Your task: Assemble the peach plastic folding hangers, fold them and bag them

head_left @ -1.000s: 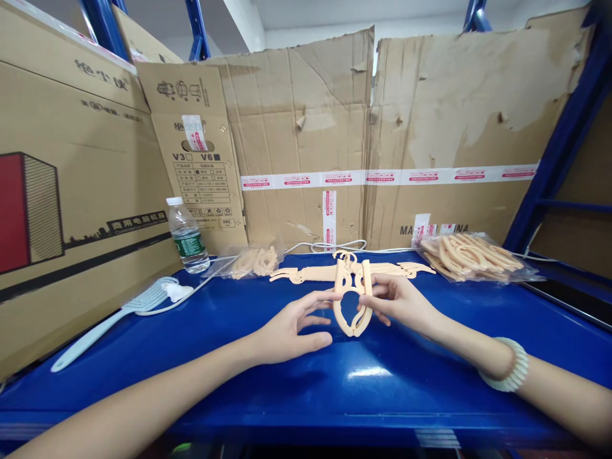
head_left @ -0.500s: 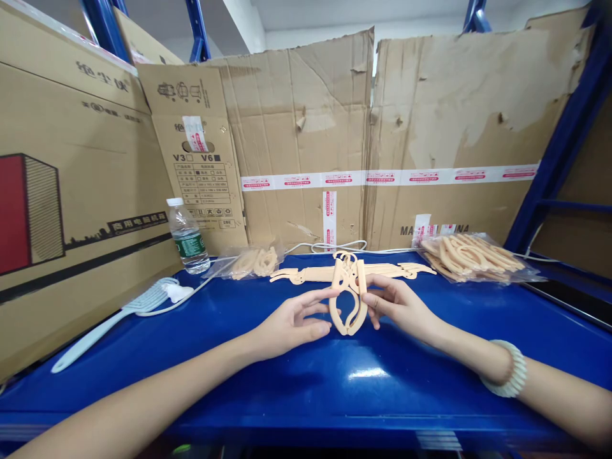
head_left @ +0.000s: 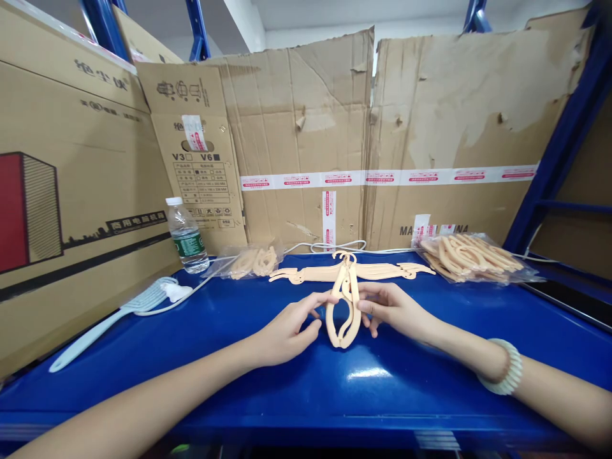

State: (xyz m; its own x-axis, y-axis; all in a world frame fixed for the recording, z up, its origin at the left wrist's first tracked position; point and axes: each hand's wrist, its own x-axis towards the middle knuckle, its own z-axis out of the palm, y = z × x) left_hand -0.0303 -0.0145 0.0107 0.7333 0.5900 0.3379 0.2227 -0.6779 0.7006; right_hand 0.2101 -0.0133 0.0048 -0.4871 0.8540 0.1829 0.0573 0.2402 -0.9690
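A beige folding clothes hanger, folded together with its hook at the top, is between my hands above the blue surface. My right hand grips its right arm, thumb in front and fingers behind. On the left edge, the bent index finger of my left hand presses against the hanger, while the thumb stays apart from it. The other left fingers are partly hidden. Just behind lie several beige hangers with their arms spread wide, partly covered by the held one.
Clear bags of beige hanger parts lie at back left and back right. A water bottle and a pale blue hairbrush are on the left. A white cable runs along the cardboard wall. A dark flat device lies far right.
The folded hanger has come slightly closer and to the left, its upper arms now drawn together into a narrower point. Both hands have kept their contact with it.
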